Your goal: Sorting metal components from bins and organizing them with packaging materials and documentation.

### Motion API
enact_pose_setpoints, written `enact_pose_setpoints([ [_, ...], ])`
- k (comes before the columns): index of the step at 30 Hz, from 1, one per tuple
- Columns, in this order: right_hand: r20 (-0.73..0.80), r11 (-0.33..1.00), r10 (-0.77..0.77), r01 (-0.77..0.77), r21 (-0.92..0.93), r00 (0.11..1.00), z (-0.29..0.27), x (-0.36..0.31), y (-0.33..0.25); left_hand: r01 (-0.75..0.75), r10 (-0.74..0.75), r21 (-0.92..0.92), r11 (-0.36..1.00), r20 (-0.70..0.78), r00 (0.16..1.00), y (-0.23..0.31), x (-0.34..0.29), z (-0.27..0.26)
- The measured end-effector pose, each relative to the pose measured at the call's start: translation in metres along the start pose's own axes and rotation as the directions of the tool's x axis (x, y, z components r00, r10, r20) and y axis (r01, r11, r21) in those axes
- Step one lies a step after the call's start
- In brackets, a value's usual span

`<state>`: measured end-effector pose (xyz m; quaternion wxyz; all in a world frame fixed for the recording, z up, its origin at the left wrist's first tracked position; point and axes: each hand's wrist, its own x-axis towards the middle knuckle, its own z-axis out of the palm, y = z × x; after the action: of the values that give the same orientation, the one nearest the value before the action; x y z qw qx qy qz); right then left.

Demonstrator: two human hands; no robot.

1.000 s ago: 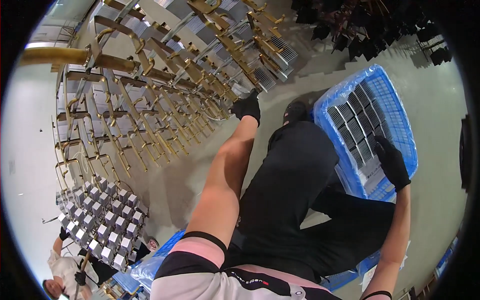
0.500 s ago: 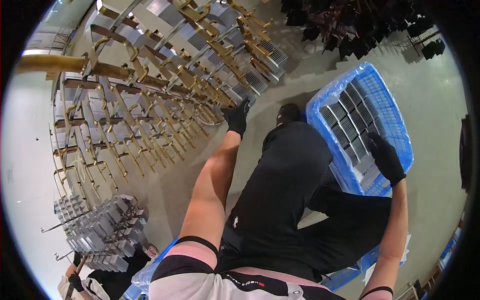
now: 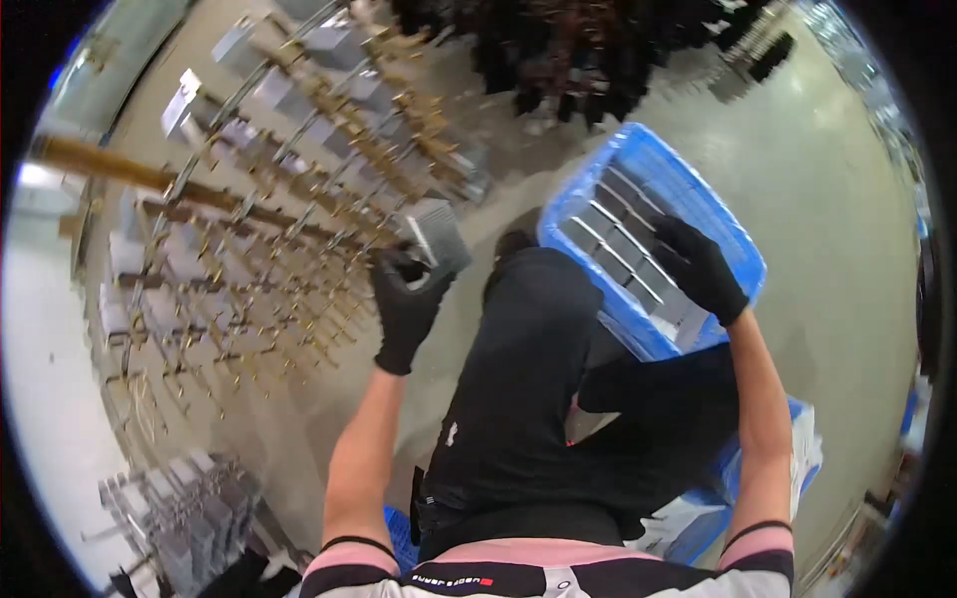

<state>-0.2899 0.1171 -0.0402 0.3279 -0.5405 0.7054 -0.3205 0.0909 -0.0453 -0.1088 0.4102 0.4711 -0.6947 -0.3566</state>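
My left hand (image 3: 407, 307), in a black glove, is closed on a silver finned heat sink (image 3: 439, 236) in front of the hook rack (image 3: 289, 214). Thumb and fingers curl at the block's near edge. On my right, the other black-gloved hand (image 3: 698, 264) reaches into a blue plastic basket (image 3: 733, 239) lined with clear blue film. Its fingers are stretched out over rows of finned heat sinks (image 3: 620, 244) packed there, and the fingertips partly hide the pieces. Whether they press on one is not visible.
Brass-coloured hooks and silver blocks fill the rack on the left. Dark parts (image 3: 578, 50) hang at the far side. More grey blocks (image 3: 189, 508) hang at the lower left. My bent knee (image 3: 548, 284) is beside the basket; another film-lined blue container (image 3: 708, 518) is near my right forearm.
My left hand has drawn back and to the left, and a heat sink now shows in it. My right hand stays over the basket. The whole view has turned and shifted.
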Motion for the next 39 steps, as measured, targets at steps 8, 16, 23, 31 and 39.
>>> enact_pose_setpoints([
  [8,-0.116,0.929,-0.306,0.323,0.181,0.945,-0.013,-0.023,-0.146,-0.728,0.737,0.212,0.652,0.046,0.674,0.206,0.044,0.049],
  [16,-0.404,0.972,-0.13,0.197,0.128,0.905,-0.075,-0.026,-0.025,-0.739,0.737,-0.098,0.666,0.236,0.633,0.223,0.04,0.159],
  [23,-0.251,0.827,0.122,-0.238,-0.509,0.96,-0.077,-0.065,0.206,-0.615,0.591,-0.05,0.787,0.349,0.727,0.195,0.054,0.154],
  [31,-0.09,0.549,0.435,-0.343,-0.763,0.896,-0.034,-0.063,0.273,-0.575,0.532,-0.054,0.816,0.458,0.712,0.192,0.063,0.159],
  [39,-0.234,0.455,0.332,-0.373,-0.808,0.914,-0.015,-0.055,0.308,-0.538,0.433,0.01,0.843,0.582,0.689,0.196,0.061,0.169],
])
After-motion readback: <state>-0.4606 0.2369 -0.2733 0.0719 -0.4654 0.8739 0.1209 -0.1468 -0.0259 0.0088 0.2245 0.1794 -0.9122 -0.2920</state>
